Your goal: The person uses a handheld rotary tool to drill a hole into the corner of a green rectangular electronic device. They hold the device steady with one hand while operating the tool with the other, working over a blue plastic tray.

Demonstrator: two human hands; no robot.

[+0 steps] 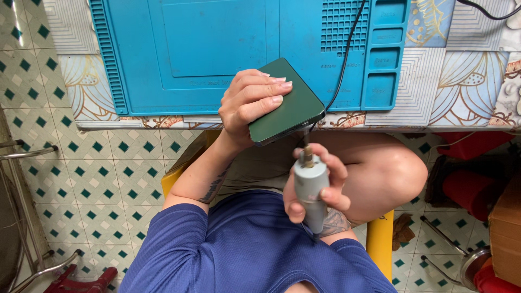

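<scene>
while left fingers (pixel 271 89) clamp the green phone (pixel 287 103), right fingers (pixel 331 179) wrap the grey rotary tool (pixel 311 187).

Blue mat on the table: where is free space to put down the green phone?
The blue mat is bare across its large recess, between the ridged left edge and the grid. It is crowded near the front edge: the left hand holds the green phone, and a black cable crosses the grid.

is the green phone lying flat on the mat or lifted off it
Lifted: the left hand tilts the green phone over the table edge, off the blue mat.
</scene>
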